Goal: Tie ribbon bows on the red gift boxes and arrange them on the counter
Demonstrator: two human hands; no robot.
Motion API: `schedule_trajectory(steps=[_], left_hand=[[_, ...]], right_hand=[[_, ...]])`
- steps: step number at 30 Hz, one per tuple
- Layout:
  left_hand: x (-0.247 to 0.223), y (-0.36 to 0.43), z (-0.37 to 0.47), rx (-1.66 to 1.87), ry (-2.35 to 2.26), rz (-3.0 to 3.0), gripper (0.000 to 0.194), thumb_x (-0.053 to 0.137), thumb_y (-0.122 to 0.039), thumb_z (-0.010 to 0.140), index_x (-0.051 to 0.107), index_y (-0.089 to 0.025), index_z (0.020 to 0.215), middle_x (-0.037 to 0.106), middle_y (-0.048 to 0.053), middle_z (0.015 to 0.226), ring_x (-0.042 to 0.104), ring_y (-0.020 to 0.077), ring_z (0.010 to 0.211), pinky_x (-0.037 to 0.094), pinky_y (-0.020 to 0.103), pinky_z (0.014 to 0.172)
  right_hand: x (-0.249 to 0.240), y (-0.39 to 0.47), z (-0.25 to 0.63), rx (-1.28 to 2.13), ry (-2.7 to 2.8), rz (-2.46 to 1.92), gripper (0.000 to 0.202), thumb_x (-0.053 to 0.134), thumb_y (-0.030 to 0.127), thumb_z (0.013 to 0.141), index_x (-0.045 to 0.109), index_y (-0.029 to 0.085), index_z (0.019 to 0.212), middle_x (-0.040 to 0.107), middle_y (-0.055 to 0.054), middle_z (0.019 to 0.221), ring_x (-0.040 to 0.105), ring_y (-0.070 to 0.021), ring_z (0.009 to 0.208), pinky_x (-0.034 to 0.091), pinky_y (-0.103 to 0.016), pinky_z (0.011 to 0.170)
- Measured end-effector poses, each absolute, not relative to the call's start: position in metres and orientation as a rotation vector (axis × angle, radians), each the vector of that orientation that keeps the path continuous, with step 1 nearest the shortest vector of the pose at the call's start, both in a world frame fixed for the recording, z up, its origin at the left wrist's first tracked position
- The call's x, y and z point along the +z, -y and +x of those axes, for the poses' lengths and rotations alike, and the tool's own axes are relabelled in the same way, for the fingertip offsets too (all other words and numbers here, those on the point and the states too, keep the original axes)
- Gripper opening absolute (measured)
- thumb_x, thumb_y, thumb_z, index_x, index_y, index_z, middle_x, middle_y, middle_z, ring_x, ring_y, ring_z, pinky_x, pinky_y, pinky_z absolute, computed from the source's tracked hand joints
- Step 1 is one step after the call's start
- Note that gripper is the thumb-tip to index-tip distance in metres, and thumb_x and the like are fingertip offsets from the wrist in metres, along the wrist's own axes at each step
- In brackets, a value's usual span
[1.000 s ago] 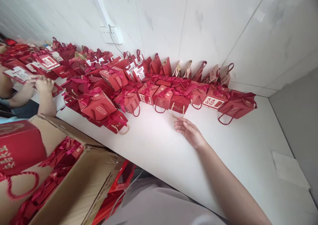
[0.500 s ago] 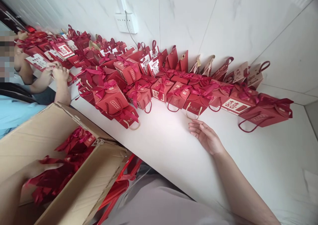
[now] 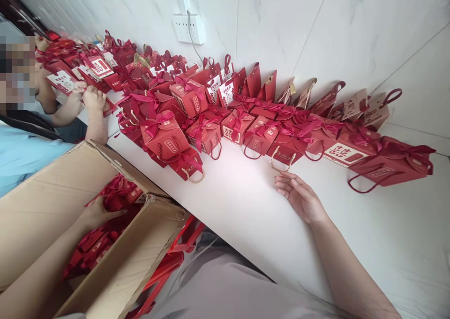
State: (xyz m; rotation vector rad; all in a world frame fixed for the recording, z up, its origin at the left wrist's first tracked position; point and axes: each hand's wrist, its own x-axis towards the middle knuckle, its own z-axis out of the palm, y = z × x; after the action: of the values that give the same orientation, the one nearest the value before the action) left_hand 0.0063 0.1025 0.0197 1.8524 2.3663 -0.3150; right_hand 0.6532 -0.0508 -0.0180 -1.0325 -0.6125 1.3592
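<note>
My left hand is inside the cardboard box, over red gift boxes with ribbons. Its thumb is stretched away from the fingers, and no box is lifted in it. My right hand rests on the white table, palm partly up, fingers loosely apart and holding nothing. Its fingertips lie just in front of a red gift box with a gold cord handle. A larger red box with a dark cord stands at the right end of the row.
Rows of red boxes and bags line the wall. A wall socket with a cable is above. At the left, a person in light blue has hands at the table. Below the edge is a red stool.
My left hand has moved up and farther into the cardboard box, and the red box beneath it has been let go. My right hand keeps its place by the gold-corded box. The view has shifted slightly.
</note>
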Motion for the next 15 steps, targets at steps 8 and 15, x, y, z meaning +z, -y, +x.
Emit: schedule_trajectory(steps=[8, 15], left_hand=[[-0.013, -0.091, 0.016, -0.251, -2.378, 2.095, 0.102, 0.051, -0.07, 0.082, 0.017, -0.004, 0.151, 0.029, 0.027, 0.149, 0.034, 0.0452, 0.134, 0.032, 0.049, 0.107], [0.003, -0.079, 0.016, -0.434, -2.407, 2.152, 0.097, 0.048, -0.073, 0.083, 0.018, -0.014, 0.154, 0.04, 0.022, 0.141, 0.042, 0.042, 0.127, 0.04, 0.048, 0.095]], right_hand=[[-0.02, 0.052, 0.654, 1.351, 0.619, -1.068, 0.027, 0.061, 0.041, 0.093, 0.068, 0.029, 0.117, 0.069, -0.005, 0.118, 0.066, -0.0189, 0.104, 0.056, -0.031, 0.086], [-0.021, 0.052, 0.654, 1.336, 0.635, -1.094, 0.027, 0.06, 0.041, 0.093, 0.068, 0.03, 0.116, 0.069, -0.006, 0.118, 0.066, -0.0196, 0.104, 0.057, -0.031, 0.085]])
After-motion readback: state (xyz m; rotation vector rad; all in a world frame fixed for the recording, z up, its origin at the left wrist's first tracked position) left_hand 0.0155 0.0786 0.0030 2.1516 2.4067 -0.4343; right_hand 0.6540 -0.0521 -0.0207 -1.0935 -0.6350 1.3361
